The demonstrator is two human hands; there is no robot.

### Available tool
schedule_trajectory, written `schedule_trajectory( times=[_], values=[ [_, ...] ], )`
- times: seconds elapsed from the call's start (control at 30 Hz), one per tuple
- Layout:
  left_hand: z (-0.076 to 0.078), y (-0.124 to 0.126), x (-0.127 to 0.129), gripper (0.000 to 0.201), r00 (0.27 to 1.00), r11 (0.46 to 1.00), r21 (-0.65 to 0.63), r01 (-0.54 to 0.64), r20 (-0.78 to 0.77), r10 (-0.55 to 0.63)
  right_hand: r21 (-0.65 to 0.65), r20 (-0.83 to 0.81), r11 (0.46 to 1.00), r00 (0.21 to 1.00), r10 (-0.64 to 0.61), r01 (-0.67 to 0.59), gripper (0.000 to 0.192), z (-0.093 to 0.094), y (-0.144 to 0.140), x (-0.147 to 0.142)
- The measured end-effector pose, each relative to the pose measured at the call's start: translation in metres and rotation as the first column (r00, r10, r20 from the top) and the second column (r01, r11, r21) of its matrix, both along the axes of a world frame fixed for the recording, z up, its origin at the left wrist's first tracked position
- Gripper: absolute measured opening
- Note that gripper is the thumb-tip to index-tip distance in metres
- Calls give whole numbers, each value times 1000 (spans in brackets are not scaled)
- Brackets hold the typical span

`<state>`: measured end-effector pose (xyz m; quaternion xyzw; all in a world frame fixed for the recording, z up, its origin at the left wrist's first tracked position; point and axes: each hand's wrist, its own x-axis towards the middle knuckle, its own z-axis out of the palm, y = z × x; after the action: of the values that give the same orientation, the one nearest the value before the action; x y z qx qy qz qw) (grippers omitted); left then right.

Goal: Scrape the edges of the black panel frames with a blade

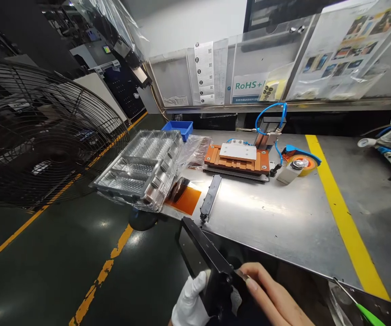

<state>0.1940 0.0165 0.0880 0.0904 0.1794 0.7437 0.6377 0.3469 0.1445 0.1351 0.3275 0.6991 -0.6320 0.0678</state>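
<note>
1. A black rectangular frame (202,258) is held at the bottom of the view, just off the near edge of the desk (283,222), tilted so that one long face is turned up toward the camera.
2. It is gripped from below by the gloved left hand (190,301), whose fingers are closed around its lower end, apparently to steady it.
3. The bare right hand (270,294) is pressed against the frame's right edge, its fingers pinched on a small metal-looking tool or tab (241,275); which cannot be told.
4. A narrow black strip (211,198) is laid on the desk just beyond, beside an orange film sheet (186,199).
5. Clear plastic trays (141,167) are stacked at the desk's left edge, an orange fixture (238,159) is set farther back, and a tape roll (302,162) lies to its right.
</note>
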Motion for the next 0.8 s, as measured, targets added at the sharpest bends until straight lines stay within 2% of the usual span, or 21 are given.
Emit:
schedule_trajectory(
  times=[0.1,0.23,0.3,0.4,0.53,0.63,0.8],
  values=[
    [-1,-3,-1,43,1000,999,-37,19,-8,-19,214,89,959,981,170,-186,56,9,15,-2],
    [7,-8,-1,46,991,987,-127,93,-87,-105,336,138,910,969,207,-243,49,12,21,-11],
    [14,-9,-1,44,989,975,-191,115,-73,-131,329,127,910,967,221,-252,45,10,21,-12],
    [19,-11,1,36,997,961,-268,67,-12,-73,306,122,919,967,223,-251,46,10,21,-10],
    [16,-12,5,37,995,961,-264,81,72,-64,312,141,917,967,214,-249,48,17,19,-12],
    [14,-12,6,35,995,961,-264,81,72,-64,329,173,907,961,215,-262,45,20,18,-15],
    [15,-12,6,36,993,963,-254,91,95,-68,287,171,928,966,196,-239,53,18,17,-14]
  ],
)
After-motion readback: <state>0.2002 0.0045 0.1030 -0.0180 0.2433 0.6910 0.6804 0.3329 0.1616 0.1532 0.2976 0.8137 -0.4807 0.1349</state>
